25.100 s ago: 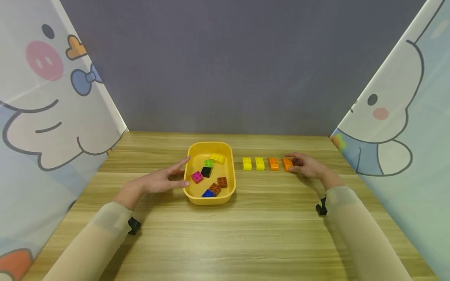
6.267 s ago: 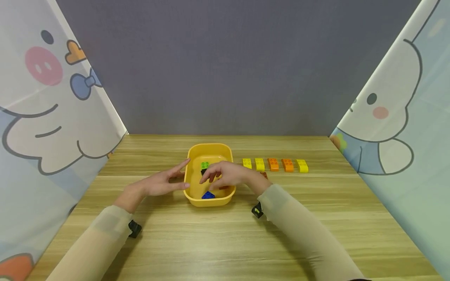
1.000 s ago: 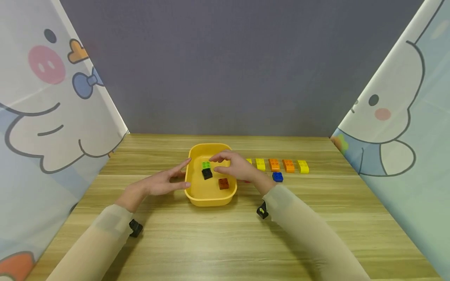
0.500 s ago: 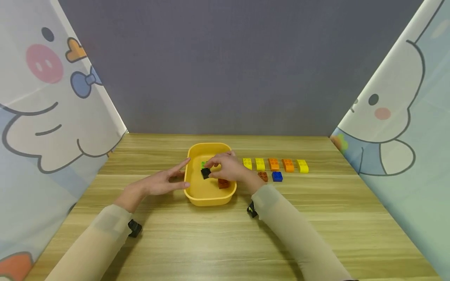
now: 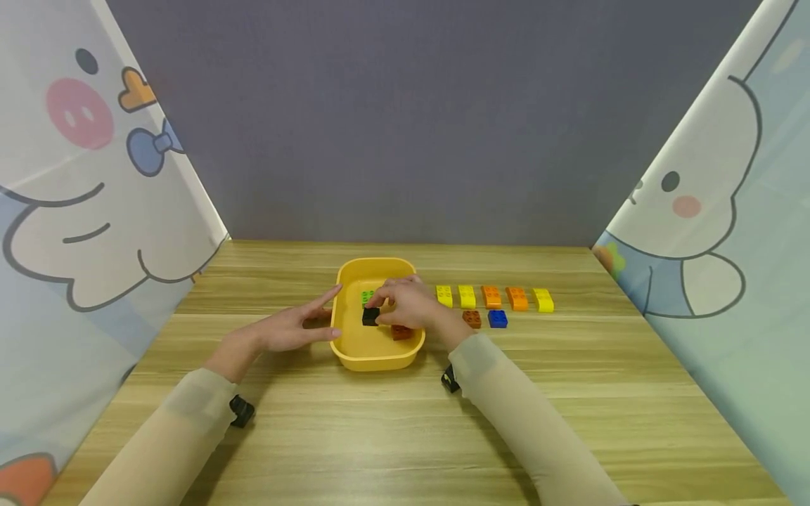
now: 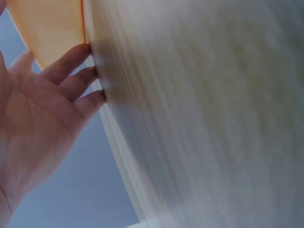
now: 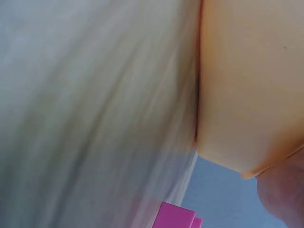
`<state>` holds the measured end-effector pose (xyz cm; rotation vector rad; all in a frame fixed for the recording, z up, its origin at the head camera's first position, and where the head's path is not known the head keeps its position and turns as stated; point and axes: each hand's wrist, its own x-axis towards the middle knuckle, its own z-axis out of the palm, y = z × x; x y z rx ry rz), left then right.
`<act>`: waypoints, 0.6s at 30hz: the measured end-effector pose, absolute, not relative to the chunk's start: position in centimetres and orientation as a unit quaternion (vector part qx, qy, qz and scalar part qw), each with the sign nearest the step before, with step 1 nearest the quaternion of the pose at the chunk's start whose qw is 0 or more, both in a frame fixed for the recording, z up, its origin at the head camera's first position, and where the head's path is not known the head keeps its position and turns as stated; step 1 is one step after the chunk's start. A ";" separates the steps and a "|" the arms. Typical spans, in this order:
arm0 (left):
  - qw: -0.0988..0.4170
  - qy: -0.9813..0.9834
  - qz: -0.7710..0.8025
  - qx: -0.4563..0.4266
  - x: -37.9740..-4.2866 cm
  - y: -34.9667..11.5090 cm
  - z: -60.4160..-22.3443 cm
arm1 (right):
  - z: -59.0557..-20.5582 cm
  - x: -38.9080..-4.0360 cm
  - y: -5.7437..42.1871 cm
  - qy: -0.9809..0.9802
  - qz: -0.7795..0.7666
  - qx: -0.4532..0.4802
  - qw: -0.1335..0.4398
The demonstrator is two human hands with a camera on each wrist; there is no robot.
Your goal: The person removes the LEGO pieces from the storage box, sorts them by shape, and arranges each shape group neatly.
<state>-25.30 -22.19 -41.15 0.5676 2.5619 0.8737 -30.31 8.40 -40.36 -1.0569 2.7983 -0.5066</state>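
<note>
In the head view, my right hand (image 5: 410, 303) reaches into the yellow tray (image 5: 354, 362) and pinches a black toy brick (image 5: 370, 317) between thumb and fingers. A green brick (image 5: 368, 297) lies just behind the black one, partly covered by those fingers. Under the hand is a brown brick (image 5: 401, 332), also in the tray. My left hand (image 5: 287, 330) touches the tray's left side, thumb and fingers spread; in the left wrist view its extended fingers lie by the tray wall (image 6: 52, 23).
Right of the tray runs a back row of yellow (image 5: 444, 296), orange (image 5: 491, 296) and further yellow bricks (image 5: 543, 301). In front of it lie a brown brick (image 5: 472, 319) and a blue brick (image 5: 498, 319). The right wrist view shows a pink brick (image 7: 175, 216) outside the tray.
Earlier, yellow, pink, blue and brown bricks left the tray for the table at right. In the last second my right hand has lowered onto the black brick and gripped it; my left hand stays put.
</note>
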 end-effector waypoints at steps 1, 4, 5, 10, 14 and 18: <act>0.188 0.909 0.312 0.201 -25.3 -22.2 -41.1 | -40.4 -30.3 8.4 0.922 -0.165 -0.346 0.054; 0.188 0.909 0.313 0.202 -25.3 -22.2 -41.2 | -40.3 -30.3 8.3 0.925 -0.156 -0.342 0.053; 0.188 0.909 0.312 0.202 -25.3 -22.2 -41.2 | -40.3 -30.3 8.3 0.925 -0.155 -0.343 0.054; 0.187 0.911 0.308 0.202 -25.4 -22.2 -41.3 | -40.3 -30.3 8.2 0.922 -0.157 -0.348 0.059; 0.188 0.911 0.308 0.202 -25.4 -22.2 -41.3 | -40.4 -30.3 8.2 0.923 -0.153 -0.348 0.061; 0.189 0.910 0.310 0.202 -25.4 -22.2 -41.2 | -40.5 -30.3 8.2 0.924 -0.153 -0.346 0.062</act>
